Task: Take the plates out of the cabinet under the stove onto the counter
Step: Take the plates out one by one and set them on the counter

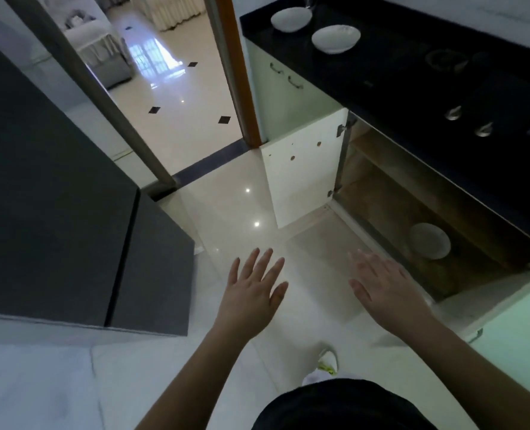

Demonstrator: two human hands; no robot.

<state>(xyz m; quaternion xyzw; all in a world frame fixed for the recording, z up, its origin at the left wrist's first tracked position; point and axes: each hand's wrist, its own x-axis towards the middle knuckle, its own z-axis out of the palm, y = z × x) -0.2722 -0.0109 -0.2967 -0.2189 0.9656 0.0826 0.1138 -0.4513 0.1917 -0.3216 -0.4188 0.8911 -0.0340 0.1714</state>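
Both hands are stretched out flat over the glossy pale floor tiles, holding nothing. The left hand has its fingers spread wide, palm down. The right hand, a little blurred, also has its fingers loosely extended and apart, and reaches toward the open cabinet on the right.

Inside that cabinet, on its worn brown wooden bottom shelf, lies one round white plate, flat and near the front edge, just beyond the right hand's fingertips and not touched by them. The cabinet's smooth white door stands swung open to the left, with small round holes in its inner face and metal hinges on its right edge.

Above the cabinet runs a shiny black counter with the stove's metal knobs near its front. At the far left end of the counter sit two shallow round white plates, one farther and one nearer, close together but apart.
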